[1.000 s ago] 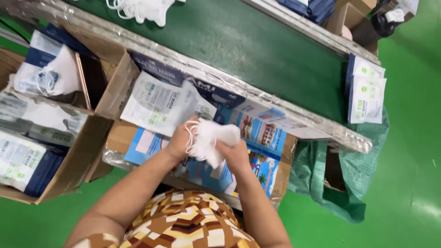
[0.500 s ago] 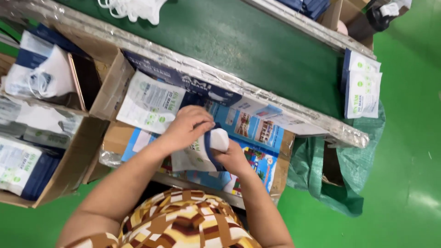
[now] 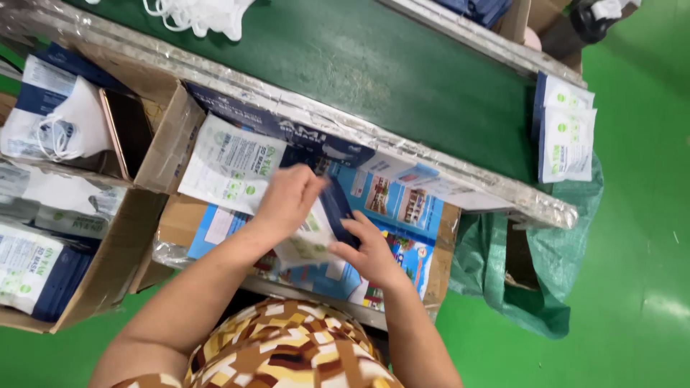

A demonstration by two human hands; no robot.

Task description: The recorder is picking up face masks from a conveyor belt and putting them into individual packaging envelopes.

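Since half a second ago, both hands have lowered and the white mask has gone from sight into the packet.

Head view: the left hand (image 3: 287, 201) presses flat fingers on the white-and-blue packet (image 3: 316, 230), grip closed upon it from 10 o'clock. The right hand (image 3: 370, 251) pinches the packet's dark blue edge from 4 o'clock. Its long axis runs 11 to 5 o'clock, between the hands, above the printed cardboard box (image 3: 402, 208) under the green counter (image 3: 402, 79). Both hands sit equally near.
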